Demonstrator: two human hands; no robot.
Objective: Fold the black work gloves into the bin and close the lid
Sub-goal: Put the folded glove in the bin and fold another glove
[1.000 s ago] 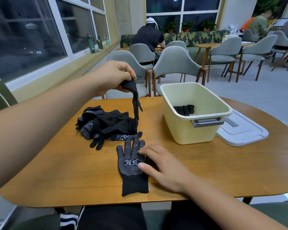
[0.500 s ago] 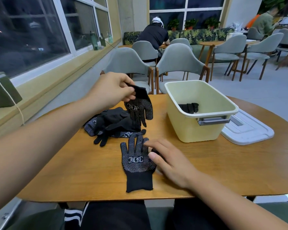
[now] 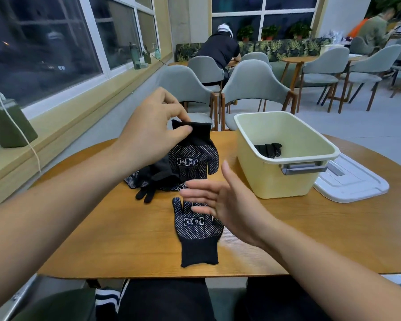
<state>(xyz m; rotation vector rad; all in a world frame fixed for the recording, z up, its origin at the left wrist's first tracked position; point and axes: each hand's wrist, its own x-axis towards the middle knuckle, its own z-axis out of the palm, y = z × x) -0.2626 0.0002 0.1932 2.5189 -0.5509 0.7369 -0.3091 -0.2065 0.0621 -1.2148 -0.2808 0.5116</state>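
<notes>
The left hand [image 3: 153,135] pinches the cuff of a hanging glove [image 3: 195,156] between thumb and fingertips. The glove's long axis is upright, cuff on top and fingers pointing down. Its dotted palm, with a white printed label, faces the viewer, over the far middle of the table [image 3: 102,228].

The right hand [image 3: 220,200] is spread, fingers straight, grasping nothing. It is poised over the fingers of a flat glove [image 3: 196,232], and contact cannot be made out. That glove lies dotted side up at the near middle, cuff toward the near edge and fingers pointing away.

A pile of gloves [image 3: 153,177], black knit, sits behind it, to the left.

On the right stands a pale yellow rectangular plastic bin [image 3: 276,179] with a grey handle. It is uncovered, with a folded glove [image 3: 267,149] inside. Its white lid [image 3: 352,184] lies flat just right of it. The table is rounded, with a wood grain.
</notes>
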